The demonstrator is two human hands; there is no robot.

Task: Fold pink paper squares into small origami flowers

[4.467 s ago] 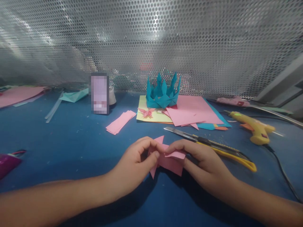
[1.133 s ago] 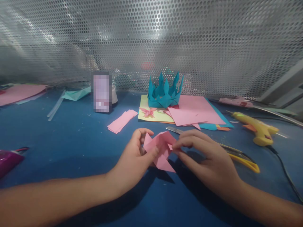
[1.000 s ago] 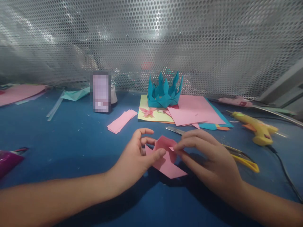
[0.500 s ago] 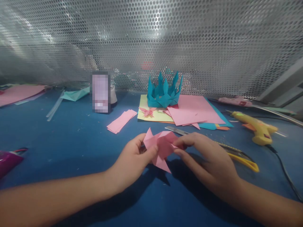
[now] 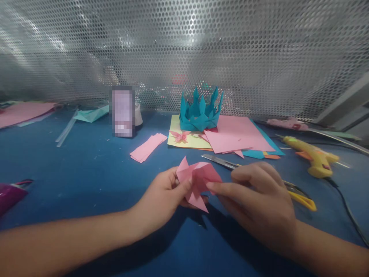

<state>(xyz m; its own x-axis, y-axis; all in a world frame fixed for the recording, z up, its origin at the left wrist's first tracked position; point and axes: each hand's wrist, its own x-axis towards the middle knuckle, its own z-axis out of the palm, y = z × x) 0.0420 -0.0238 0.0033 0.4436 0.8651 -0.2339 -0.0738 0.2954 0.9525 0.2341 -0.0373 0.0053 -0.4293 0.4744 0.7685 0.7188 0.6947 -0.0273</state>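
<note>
A folded pink paper piece hangs just above the blue table between both hands. My left hand pinches its left side, thumb on top and fingers underneath. My right hand is at its right edge, the forefinger stretched out with its tip against the paper and the other fingers curled. Behind my right hand lies a yellow utility knife with its steel blade pointing left.
A teal paper crown stands on sheets of pink and yellow paper, with a small pink folded figure beside it. A stack of pink strips, a blurred upright item, a yellow glue gun and its cord surround the work spot. Perforated metal screen behind.
The pink paper has been lifted, opened and refolded between my hands. In the last half second my right hand let go of its pinch and now touches the edge with one fingertip.
</note>
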